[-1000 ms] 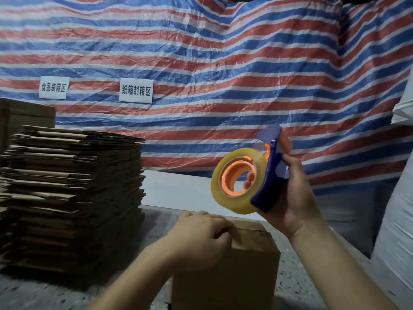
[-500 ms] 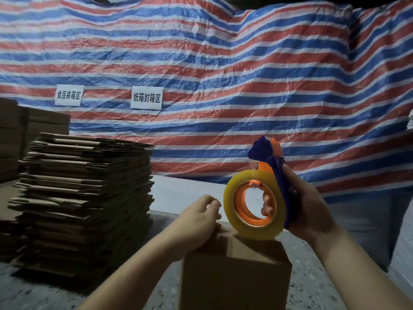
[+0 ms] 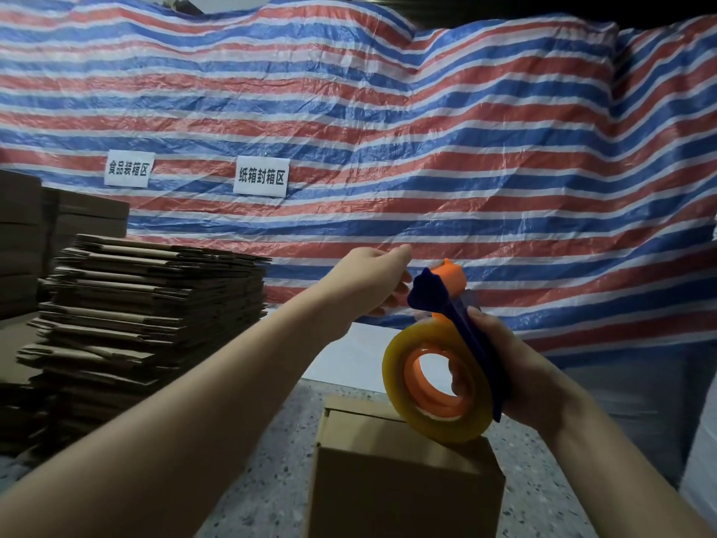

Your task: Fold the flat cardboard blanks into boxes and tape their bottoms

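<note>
A: Standing unheld near the desk's front edge, the box (image 3: 403, 471) has its flaps shut but untaped.

B: So they could spring open. The hands?

A: The right hand (image 3: 516, 366) grips the dispenser (image 3: 446, 363) above the box; the left hand (image 3: 372, 281) reaches for its tip, fingers hidden, grip unclear.

B: A fumbled tape end might stick back.

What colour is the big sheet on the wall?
The sheet has red, white and blue stripes, seen in the head view.
</note>
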### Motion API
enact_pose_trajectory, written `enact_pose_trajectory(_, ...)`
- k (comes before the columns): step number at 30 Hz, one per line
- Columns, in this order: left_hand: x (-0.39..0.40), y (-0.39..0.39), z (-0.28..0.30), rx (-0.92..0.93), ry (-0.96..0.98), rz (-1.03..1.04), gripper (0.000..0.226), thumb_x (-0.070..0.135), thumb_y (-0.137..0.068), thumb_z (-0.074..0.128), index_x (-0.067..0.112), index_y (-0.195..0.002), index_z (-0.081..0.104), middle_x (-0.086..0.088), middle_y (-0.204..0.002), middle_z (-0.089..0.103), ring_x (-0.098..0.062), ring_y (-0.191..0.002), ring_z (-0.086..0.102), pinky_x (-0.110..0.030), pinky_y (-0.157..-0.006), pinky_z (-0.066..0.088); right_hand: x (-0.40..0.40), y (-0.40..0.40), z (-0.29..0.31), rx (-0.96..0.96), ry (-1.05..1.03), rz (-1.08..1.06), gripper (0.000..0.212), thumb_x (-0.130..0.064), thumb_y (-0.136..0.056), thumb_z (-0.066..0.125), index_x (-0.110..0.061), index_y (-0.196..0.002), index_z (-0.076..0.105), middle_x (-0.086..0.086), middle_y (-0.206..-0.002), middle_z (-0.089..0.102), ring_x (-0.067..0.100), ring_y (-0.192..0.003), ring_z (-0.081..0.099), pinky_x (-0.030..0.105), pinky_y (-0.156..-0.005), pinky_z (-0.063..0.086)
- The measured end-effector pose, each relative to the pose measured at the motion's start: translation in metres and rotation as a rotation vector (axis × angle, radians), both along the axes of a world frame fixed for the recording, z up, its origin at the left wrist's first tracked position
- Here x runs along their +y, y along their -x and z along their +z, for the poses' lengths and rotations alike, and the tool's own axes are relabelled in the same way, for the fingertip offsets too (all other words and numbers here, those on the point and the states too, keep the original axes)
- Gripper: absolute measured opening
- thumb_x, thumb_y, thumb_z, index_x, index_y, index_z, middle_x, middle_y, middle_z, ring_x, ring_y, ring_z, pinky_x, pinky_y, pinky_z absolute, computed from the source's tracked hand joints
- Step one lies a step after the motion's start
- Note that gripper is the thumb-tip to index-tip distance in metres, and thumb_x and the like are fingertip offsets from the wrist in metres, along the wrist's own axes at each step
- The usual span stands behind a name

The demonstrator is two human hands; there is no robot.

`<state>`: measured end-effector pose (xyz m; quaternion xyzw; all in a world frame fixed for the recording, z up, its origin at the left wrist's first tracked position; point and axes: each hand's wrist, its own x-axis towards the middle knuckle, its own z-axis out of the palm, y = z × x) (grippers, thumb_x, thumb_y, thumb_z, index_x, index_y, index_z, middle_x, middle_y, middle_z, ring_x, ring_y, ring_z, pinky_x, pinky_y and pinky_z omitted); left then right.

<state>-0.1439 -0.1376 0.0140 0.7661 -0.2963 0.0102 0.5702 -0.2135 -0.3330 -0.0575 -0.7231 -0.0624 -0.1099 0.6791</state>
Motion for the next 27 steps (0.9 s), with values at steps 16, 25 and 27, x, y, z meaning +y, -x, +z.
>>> enact_pose_trajectory(16, 0.01, -0.007, 0.024, 0.126, -0.212, -0.097, 0.014, 0.028, -0.094, 0.065, 0.015, -0.094, 0.07, -0.003, -0.087, 0.076, -0.013, -0.074, 0.071, -0.024, -0.059, 0.057, 0.005, 0.003, 0.007, -0.002, 0.081, -0.018, 0.07, -0.069, -0.069, 0.07, -0.019, -0.118, 0.072, 0.018, -0.103, 0.067, 0.027, -0.084, 0.066, 0.037, -0.072, 0.056)
enact_pose_trajectory(25, 0.012, -0.008, 0.019, 0.087, -0.111, 0.028, 0.012, 0.023, -0.094, 0.065, 0.013, -0.09, 0.069, 0.0, -0.069, 0.071, -0.01, -0.061, 0.067, -0.021, -0.056, 0.054, 0.006, 0.003, 0.017, 0.008, 0.134, 0.038, 0.07, -0.075, -0.06, 0.079, -0.021, -0.104, 0.076, 0.01, -0.086, 0.07, 0.022, -0.074, 0.069, 0.031, -0.065, 0.056)
enact_pose_trajectory(27, 0.014, -0.008, 0.016, 0.088, -0.087, 0.022, 0.015, 0.028, -0.091, 0.07, 0.014, -0.09, 0.07, 0.001, -0.07, 0.07, -0.011, -0.066, 0.066, -0.021, -0.058, 0.054, 0.006, 0.003, 0.02, 0.025, 0.149, 0.028, 0.058, -0.073, -0.067, 0.073, -0.025, -0.099, 0.077, 0.008, -0.086, 0.071, 0.021, -0.074, 0.07, 0.032, -0.066, 0.057)
